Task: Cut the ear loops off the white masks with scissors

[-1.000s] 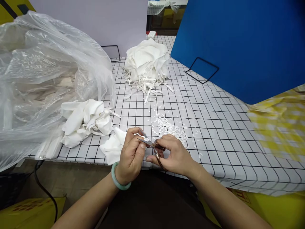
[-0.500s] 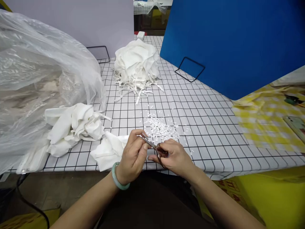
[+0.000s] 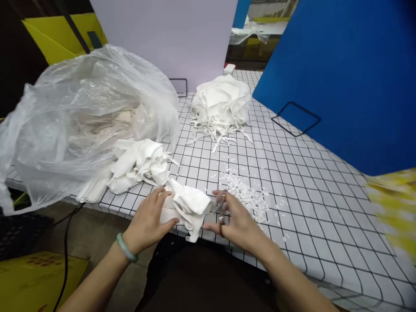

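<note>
My left hand (image 3: 150,220) lies beside a crumpled white cloth piece (image 3: 193,201) at the table's front edge. Its thumb and fingers are spread around the cloth's left side, touching or nearly touching it. On the cloth's right is my right hand (image 3: 238,223), with the scissors (image 3: 222,220) hooked on its fingers. Motion smears the scissors, and their blades point toward the cloth. Just beyond the right hand, many tiny white snippets (image 3: 245,190) are scattered on the checked tablecloth.
A pile of white cloth pieces with straps (image 3: 222,102) stands at the back. Left are another white bundle (image 3: 143,164) and a large clear plastic bag (image 3: 97,99) with beige material inside. A blue panel (image 3: 341,78) leans at right, with a black wire stand (image 3: 297,118).
The view has swung left. My left hand has left the scissor tips and spread beside the white cloth. My right hand has brought the scissors near the cloth's right side.
</note>
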`<state>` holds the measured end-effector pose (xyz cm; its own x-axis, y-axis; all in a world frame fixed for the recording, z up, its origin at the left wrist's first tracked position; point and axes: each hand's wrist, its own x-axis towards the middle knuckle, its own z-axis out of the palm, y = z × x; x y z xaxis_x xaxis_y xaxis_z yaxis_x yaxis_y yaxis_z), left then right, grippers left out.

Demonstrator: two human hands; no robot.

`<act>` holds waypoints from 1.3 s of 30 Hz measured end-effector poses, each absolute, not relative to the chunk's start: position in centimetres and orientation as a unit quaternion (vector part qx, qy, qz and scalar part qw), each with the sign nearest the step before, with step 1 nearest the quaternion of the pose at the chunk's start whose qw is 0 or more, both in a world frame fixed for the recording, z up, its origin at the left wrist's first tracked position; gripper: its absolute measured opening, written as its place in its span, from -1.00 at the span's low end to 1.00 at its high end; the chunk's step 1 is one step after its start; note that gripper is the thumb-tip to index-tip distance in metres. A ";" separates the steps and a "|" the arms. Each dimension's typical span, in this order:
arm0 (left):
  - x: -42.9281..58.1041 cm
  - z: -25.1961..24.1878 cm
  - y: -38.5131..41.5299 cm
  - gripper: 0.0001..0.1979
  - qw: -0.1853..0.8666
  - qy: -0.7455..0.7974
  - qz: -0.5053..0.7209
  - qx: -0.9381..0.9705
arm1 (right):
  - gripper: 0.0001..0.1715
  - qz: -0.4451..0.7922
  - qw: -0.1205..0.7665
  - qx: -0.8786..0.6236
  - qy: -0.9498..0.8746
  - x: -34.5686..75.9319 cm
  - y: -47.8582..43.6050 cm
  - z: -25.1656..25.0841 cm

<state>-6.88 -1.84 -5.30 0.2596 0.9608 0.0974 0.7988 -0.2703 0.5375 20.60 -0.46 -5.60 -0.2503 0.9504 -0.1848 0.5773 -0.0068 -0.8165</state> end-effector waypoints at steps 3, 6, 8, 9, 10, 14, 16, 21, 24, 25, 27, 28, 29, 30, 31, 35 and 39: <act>-7.5 -5.3 -2.2 -0.78 0.305 0.550 0.180 0.756 | -0.72 0.444 0.240 -0.505 -0.701 16.0 -0.3 -6.3; -6.0 -3.0 0.1 -0.86 0.402 0.507 0.232 0.726 | -0.78 0.472 0.304 -0.461 -0.687 14.0 1.2 -5.2; -4.3 -0.1 4.0 -0.90 0.427 0.487 0.279 0.709 | -0.82 0.493 0.350 -0.450 -0.657 14.4 4.4 -2.8; -3.3 1.7 6.5 -0.90 0.425 0.475 0.309 0.706 | -0.82 0.490 0.377 -0.455 -0.641 15.1 6.7 -1.0; -2.1 3.4 9.3 -0.89 0.413 0.462 0.340 0.707 | -0.81 0.469 0.405 -0.472 -0.627 16.0 9.4 1.0; 2.8 7.1 18.6 -0.68 0.304 0.405 0.511 0.694 | -0.71 0.254 0.535 -0.563 -0.577 20.8 20.4 7.9; 4.3 4.9 19.2 -0.61 0.240 0.419 0.530 0.697 | -0.65 0.110 0.551 -0.600 -0.569 22.5 23.5 8.0; 3.1 -5.6 10.5 -0.79 0.252 0.439 0.448 0.737 | -0.71 0.317 0.435 -0.518 -0.665 18.7 20.4 -1.0; 0.3 -8.6 6.0 -0.83 0.260 0.497 0.443 0.700 | -0.72 0.413 0.360 -0.468 -0.693 12.3 16.9 -6.3; -0.8 -8.9 5.2 -0.84 0.265 0.515 0.443 0.684 | -0.73 0.431 0.346 -0.461 -0.694 10.3 16.3 -7.4; -2.6 -8.9 4.3 -0.86 0.285 0.545 0.448 0.649 | -0.78 0.452 0.331 -0.463 -0.687 7.4 16.0 -8.6; -3.4 -8.7 4.1 -0.87 0.300 0.557 0.452 0.629 | -0.79 0.458 0.329 -0.468 -0.681 6.7 16.1 -8.8; -4.0 -8.6 3.9 -0.89 0.319 0.568 0.455 0.608 | -0.80 0.463 0.327 -0.473 -0.674 6.5 16.2 -8.7; -4.4 -8.4 3.7 -0.90 0.343 0.575 0.456 0.586 | -0.79 0.469 0.326 -0.478 -0.667 6.8 16.2 -8.4; -4.6 -8.2 3.6 -0.90 0.370 0.580 0.455 0.565 | -0.79 0.477 0.324 -0.482 -0.660 7.6 15.9 -7.9; -4.1 -7.2 3.0 -0.76 0.523 0.555 0.477 0.438 | -0.78 0.536 0.294 -0.470 -0.637 13.6 11.4 -4.9; -2.3 -5.7 2.7 -0.75 0.705 0.436 0.523 0.196 | -0.67 0.665 0.216 -0.411 -0.585 19.1 3.5 -2.7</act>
<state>-2.27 2.68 -5.68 0.0721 0.9090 -0.4105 -0.5664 0.3761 0.7333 19.13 3.46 -2.72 -0.5687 0.7683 -0.2938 0.1936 -0.2221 -0.9556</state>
